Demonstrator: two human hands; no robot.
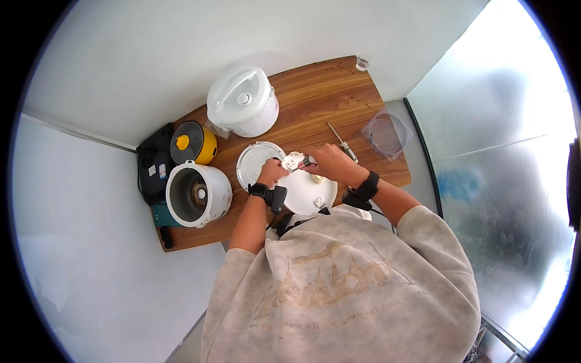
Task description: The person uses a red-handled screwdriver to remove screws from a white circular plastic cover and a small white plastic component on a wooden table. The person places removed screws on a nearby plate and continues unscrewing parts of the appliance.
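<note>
My left hand is closed on the edge of a small white plastic part, holding it over a round white disc. My right hand is wrapped round a screwdriver with a grey and dark handle, held against that part; its tip is too small to make out. On the disc lie a cream-coloured piece, partly under my right hand, and a small white block with holes. Beside my left hand rests a round, ribbed white lid piece.
A lidded white rice cooker stands at the back. To the left are an open cooker body, a yellow pot and a black case. Another screwdriver, a clear round cover and a small glass lie rightward.
</note>
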